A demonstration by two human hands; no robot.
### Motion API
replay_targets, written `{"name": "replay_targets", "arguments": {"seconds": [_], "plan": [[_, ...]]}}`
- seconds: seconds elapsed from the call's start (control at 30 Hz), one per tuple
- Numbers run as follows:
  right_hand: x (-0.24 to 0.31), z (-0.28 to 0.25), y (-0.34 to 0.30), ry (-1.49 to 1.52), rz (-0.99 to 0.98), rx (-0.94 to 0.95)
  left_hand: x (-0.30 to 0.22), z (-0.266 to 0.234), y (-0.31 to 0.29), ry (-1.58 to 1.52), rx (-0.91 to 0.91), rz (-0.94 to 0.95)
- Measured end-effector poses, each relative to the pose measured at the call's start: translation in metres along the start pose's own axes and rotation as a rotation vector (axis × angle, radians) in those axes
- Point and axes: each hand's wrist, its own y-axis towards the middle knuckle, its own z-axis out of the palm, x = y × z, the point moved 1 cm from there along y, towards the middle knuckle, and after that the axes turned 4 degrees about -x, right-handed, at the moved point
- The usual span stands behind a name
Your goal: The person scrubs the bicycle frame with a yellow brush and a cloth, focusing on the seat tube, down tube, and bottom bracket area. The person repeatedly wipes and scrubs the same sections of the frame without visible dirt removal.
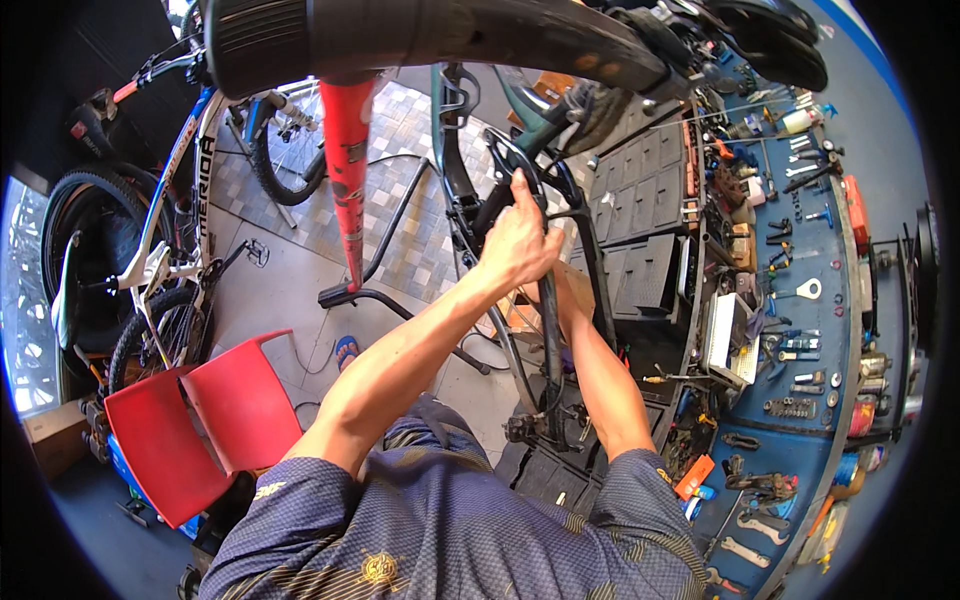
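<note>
In front of me a dark bicycle frame (pixel 551 350) hangs from a repair stand, its bare tubes running down towards my waist. My left hand (pixel 520 240) is closed at the frame's tubes near the middle, the thumb stretched up along a black tube. Just below and behind it is my right hand (pixel 545 288), with the forearm coming up on the far side of the tubes. The left hand and the frame hide most of the right hand's fingers. Whether a small part sits between the hands cannot be made out.
The stand's red post (pixel 345 150) and thick black arm (pixel 450 45) cross the top. At left are a red chair (pixel 165 455) and a white-and-blue bicycle (pixel 185 170). Black drawers (pixel 640 185) and a blue tool panel (pixel 775 400) with many hand tools line the right.
</note>
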Motion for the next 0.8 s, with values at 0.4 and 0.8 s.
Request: {"name": "replay_targets", "arguments": {"seconds": [0.4, 0.8], "plan": [[-0.013, 0.0, -0.028, -0.682, 0.162, 0.076, 0.001, 0.001, 0.001, 0.006, -0.001, 0.01], [-0.031, -0.032, -0.049, -0.455, 0.045, 0.16, 0.001, 0.002, 0.003, 0.071, -0.077, 0.012]]}}
